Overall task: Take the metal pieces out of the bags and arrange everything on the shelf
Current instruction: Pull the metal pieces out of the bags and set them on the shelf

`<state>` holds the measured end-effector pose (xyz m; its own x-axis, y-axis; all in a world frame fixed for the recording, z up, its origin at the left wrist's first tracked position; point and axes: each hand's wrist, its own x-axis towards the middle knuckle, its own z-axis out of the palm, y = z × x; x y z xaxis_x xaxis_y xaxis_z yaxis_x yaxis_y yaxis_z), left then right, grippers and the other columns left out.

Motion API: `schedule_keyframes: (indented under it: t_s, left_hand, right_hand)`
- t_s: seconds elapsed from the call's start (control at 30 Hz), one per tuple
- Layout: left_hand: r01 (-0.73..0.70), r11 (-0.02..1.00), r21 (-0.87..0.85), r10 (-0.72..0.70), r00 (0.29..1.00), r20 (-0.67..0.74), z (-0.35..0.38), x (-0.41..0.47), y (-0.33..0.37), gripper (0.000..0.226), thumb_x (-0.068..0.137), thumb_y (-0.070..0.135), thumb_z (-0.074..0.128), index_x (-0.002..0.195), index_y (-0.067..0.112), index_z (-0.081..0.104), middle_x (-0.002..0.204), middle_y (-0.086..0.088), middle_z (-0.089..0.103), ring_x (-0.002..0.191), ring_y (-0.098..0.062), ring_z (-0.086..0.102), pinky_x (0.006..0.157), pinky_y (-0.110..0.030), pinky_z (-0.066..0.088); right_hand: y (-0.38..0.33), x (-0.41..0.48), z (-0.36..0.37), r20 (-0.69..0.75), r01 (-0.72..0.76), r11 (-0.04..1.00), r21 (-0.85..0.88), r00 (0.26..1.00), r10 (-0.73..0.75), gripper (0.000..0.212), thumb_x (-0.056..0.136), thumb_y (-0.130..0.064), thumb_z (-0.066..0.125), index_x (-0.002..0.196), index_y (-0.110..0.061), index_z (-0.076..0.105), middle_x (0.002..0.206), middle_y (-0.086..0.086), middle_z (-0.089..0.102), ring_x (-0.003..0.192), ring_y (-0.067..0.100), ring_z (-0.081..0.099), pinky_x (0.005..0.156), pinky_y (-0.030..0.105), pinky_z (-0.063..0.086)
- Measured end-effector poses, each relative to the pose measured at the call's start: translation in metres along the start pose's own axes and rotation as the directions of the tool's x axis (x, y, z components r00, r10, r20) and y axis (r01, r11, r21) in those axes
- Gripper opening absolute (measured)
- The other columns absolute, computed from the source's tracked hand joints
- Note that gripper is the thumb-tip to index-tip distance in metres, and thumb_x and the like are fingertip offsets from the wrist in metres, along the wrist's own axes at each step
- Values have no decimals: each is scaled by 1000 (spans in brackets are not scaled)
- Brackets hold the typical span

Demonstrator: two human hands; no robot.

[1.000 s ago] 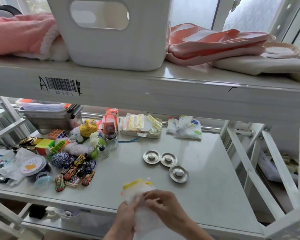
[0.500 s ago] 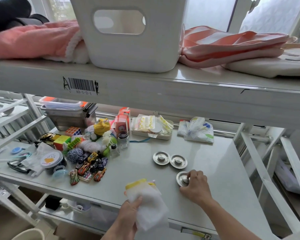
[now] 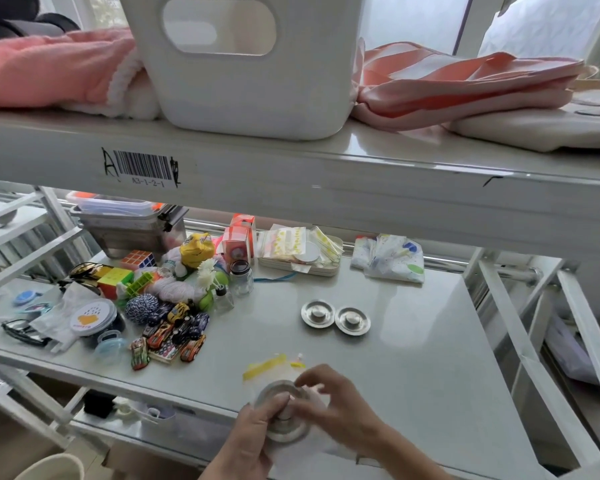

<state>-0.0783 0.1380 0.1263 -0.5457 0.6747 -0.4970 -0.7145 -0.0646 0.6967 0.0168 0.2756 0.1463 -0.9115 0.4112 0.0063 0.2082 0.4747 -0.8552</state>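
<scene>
I see both hands low in the view, at about six o'clock, meeting over the front edge of the shelf [image 3: 413, 358]. My left hand [image 3: 246, 441] is closed around a round metal piece [image 3: 283, 415], thumb laid across its face, with a clear zip bag [image 3: 274, 370] held against the same piece; the bag's yellow seal strip shows just above the disc, toward twelve o'clock. My right hand [image 3: 340, 407] curls in from three o'clock, its fingertips pinching at the raised centre knob of that piece, so it too is gripping the disc. Some blur sits on the right fingers, so I cannot tell exactly which ones touch the metal.

Up the shelf at about one o'clock from the hands, two more metal discs [image 3: 335, 315] lie flat, side by side and just touching at their rims, well apart from the hands.

At ten o'clock is a crowd of small things: toy cars [image 3: 172, 336], a blue-and-white ball of twine [image 3: 138, 308], puzzle cubes [image 3: 116, 280] and a small glass jar [image 3: 241, 278]. Behind them at eleven o'clock stands a metal container [image 3: 129, 226] with a lid. At twelve o'clock a shallow tray [image 3: 300, 270] holds more zip bags, and at one o'clock lies a folded patterned cloth [image 3: 388, 259].

On the upper shelf sits a white plastic bin [image 3: 243, 64], pink fabric beside it on both sides.
</scene>
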Motion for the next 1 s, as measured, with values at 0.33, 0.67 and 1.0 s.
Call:
schedule_keyframes:
  t_s: [0.33,0.67,1.0]
  left_hand:
    - [2,991,134,10,996,-91,-1,-8,9,26,80,-10,64,105,-16,66,72,-23,74,57,-29,72,50,-28,57]
    - [-15,990,143,33,992,-125,-13,-4,13,40,72,-4,71,109,-16,63,71,-23,75,58,-31,72,52,-31,57]
    - [124,989,-84,-113,986,119,-23,5,31,58,80,37,71,119,-5,66,120,-27,66,108,-37,64,99,-46,48]
  right_hand:
    - [79,108,-88,-215,-413,729,-546,910,355,99,69,-47,77,150,-18,27,155,7,31,139,29,32,108,42,39]
    - [68,101,-56,-342,-501,777,-381,857,385,73,69,-40,72,131,-12,48,129,12,47,122,31,46,100,35,41]
    - [-30,4,52,-76,109,969,-221,989,-129,78,55,-50,75,127,-25,57,125,-11,53,113,9,51,100,22,43]
